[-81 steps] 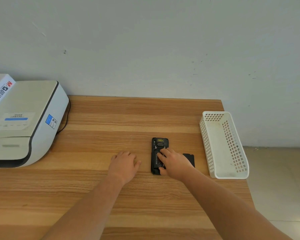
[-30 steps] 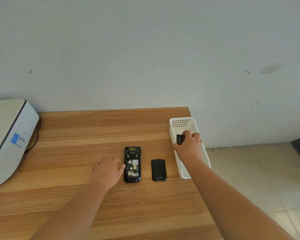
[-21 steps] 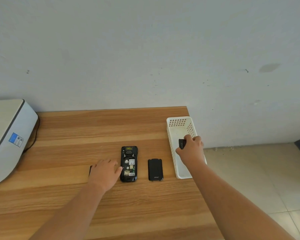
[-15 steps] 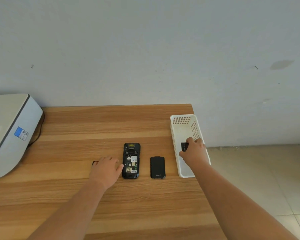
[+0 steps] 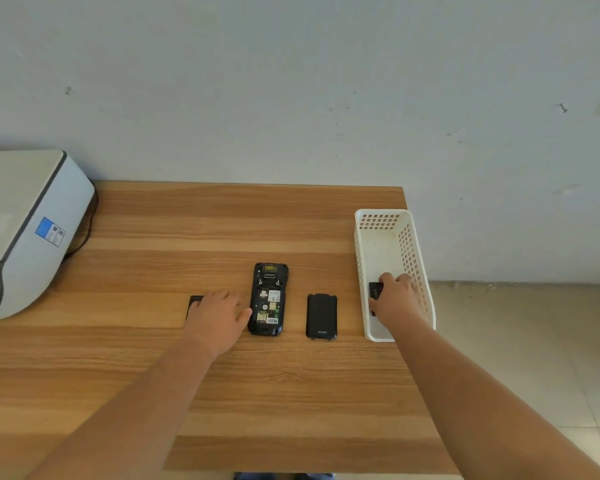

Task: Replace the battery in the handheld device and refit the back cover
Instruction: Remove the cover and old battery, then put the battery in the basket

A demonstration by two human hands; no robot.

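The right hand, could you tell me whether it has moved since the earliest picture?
Yes. The right hand left the open device and went rightward into the white basket, where it holds a small black battery.

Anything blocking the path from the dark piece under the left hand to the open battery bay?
Nothing visible. The dark piece, mostly hidden under the left hand, lies just left of the handheld device, whose bay is uncovered. The back cover lies apart, on its right.
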